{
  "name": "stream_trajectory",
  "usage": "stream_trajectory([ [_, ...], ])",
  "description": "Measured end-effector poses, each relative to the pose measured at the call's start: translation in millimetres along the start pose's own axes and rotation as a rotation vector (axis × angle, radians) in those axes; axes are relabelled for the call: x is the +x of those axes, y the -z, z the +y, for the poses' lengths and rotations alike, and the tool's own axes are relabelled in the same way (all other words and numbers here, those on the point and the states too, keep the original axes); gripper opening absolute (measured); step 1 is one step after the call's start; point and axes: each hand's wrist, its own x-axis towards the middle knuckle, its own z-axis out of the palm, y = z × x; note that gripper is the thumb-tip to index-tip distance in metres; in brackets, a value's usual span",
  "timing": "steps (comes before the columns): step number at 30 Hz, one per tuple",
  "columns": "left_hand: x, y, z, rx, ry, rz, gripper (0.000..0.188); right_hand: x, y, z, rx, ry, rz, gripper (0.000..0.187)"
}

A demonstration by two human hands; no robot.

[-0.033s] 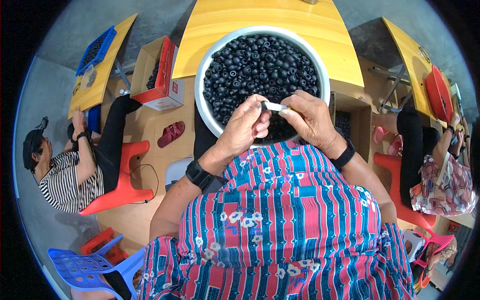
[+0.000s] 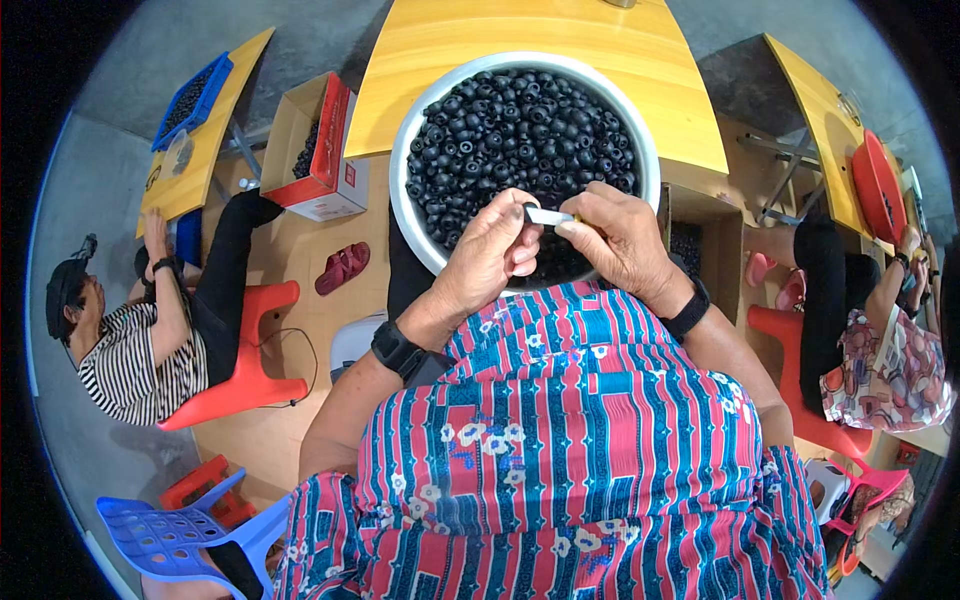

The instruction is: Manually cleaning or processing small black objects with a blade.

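Observation:
A wide silver metal basin (image 2: 400, 195) stands in front of me, heaped with small black round pieces (image 2: 510, 130), many with a hole in the top. Over its near side, my left hand (image 2: 490, 245) is closed, pinching a dark round piece (image 2: 531, 236) that is mostly hidden by the fingers. My right hand (image 2: 620, 235) grips a small knife (image 2: 550, 215) with a short, pale blade; its handle is largely covered, with a bit of yellow showing. The blade points left and meets the left hand's fingertips at the dark piece.
A yellow table (image 2: 540, 30) lies beyond the basin. Left of it stands a red-and-white carton (image 2: 335, 190) with black pieces; on the right is an open brown box (image 2: 720, 240). Co-workers sit on either side, near a blue tray (image 2: 215, 85) and a red basin (image 2: 870, 190).

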Motion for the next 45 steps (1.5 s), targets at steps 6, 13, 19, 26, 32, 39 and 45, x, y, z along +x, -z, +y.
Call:
stream_trajectory([
  [6,-0.7,0.4,0.7,0.050,-0.002,-0.073,0.024,-1.1,-2.8,-0.3,-0.042,0.087,-0.006,0.018],
  [13,-2.0,-1.2,2.3,0.060,0.019,-0.079,0.024,-0.3,-2.2,-3.3,-0.086,0.035,-0.020,0.023],
  [19,-1.3,-0.1,1.6,0.094,0.020,-0.102,0.027,-0.3,-3.1,0.3,-0.043,0.037,-0.005,0.023],
  [26,-1.9,-1.2,3.0,0.111,0.014,-0.113,0.027,-0.4,-2.4,-0.6,-0.040,0.018,-0.027,0.024],
  [32,-1.6,-0.3,2.9,0.107,0.010,-0.126,0.027,-0.4,-1.9,-0.2,-0.033,0.024,-0.039,0.024],
  [39,-0.4,0.6,1.9,0.132,0.005,-0.124,0.027,-0.4,-2.9,1.9,-0.035,0.012,-0.046,0.025],
  [45,-0.1,0.9,2.1,0.136,0.000,-0.131,0.027,0.1,-4.0,5.3,-0.027,0.024,-0.074,0.024],
])
